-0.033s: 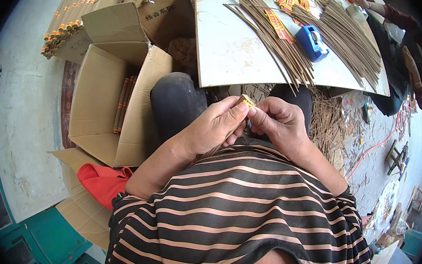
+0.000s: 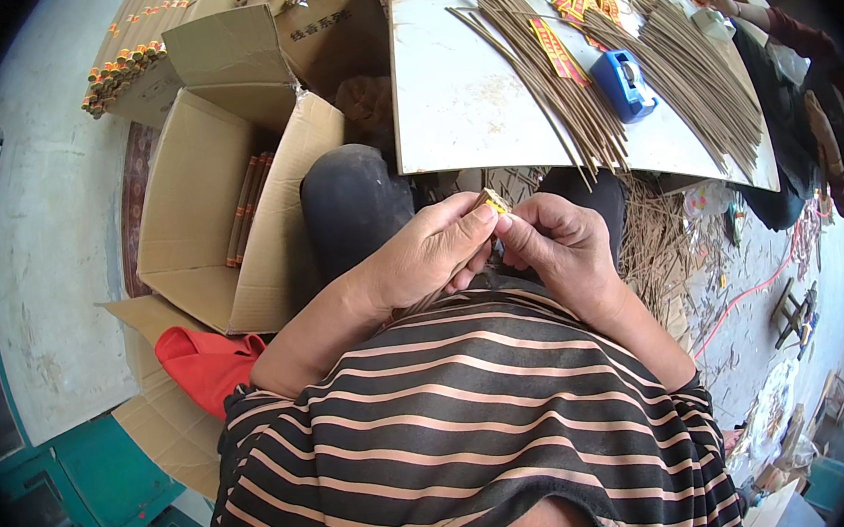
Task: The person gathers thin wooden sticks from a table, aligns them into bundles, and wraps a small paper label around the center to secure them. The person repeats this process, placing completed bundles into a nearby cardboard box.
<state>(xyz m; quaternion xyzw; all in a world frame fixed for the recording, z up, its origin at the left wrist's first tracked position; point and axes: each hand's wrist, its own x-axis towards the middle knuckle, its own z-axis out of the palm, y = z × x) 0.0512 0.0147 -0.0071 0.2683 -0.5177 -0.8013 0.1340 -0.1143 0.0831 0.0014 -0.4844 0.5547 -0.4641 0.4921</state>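
Note:
In front of my belly, my left hand (image 2: 440,245) is wrapped round a thin bundle of brown incense sticks (image 2: 486,200). The bundle's end pokes up between thumb and fingers, with a yellow paper band round it. My right hand (image 2: 563,244) pinches that band between thumb and forefinger, and its other fingers are curled. Most of the bundle's length is hidden by my left hand and wrist. Beyond my hands, loose incense sticks (image 2: 552,86) lie on the white table (image 2: 449,111), with a red and yellow paper label (image 2: 559,51) across them and a blue tape dispenser (image 2: 624,86) beside them.
At my left stands an open cardboard box (image 2: 190,198) holding several wrapped bundles (image 2: 249,208). Banded bundles (image 2: 137,47) are stacked behind it. A red cloth (image 2: 208,367) lies by my left elbow. Broken sticks (image 2: 653,243) litter the floor. A co-worker's hand (image 2: 718,1) rests at the table's far right.

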